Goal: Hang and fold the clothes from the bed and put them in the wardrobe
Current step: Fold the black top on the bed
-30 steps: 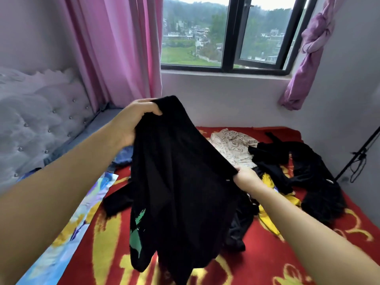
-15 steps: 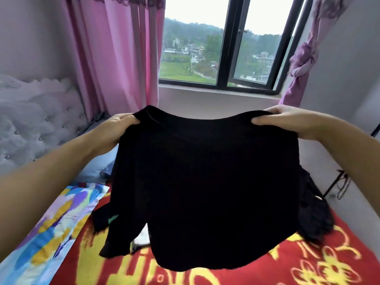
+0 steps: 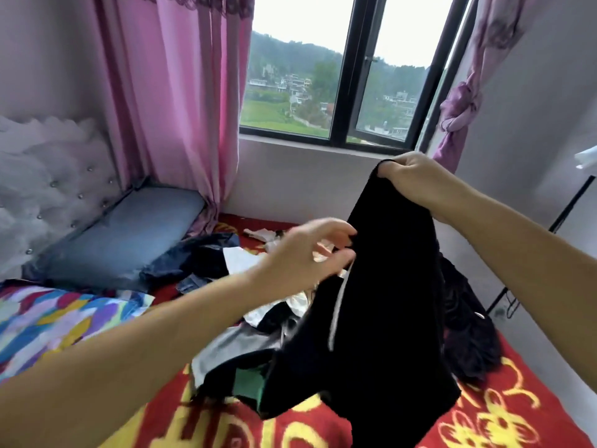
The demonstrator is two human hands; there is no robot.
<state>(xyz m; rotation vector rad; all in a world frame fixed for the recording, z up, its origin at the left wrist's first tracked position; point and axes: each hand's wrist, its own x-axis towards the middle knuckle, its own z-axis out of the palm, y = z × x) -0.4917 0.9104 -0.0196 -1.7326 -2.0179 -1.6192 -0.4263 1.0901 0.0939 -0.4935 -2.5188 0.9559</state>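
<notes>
Your bed carries the clothes pile across its middle, a pillow at its head edge; a second ago the camera sat lower and the pile was mostly hidden. The black top, spread wide between both hands half a second ago, now hangs bunched over the bed's right side. Your right hand grips its top edge, fingers curled round it. Your left hand has let go of the shoulder; its blurred fingers touch the top's left edge, and whether they pinch it you cannot tell.
</notes>
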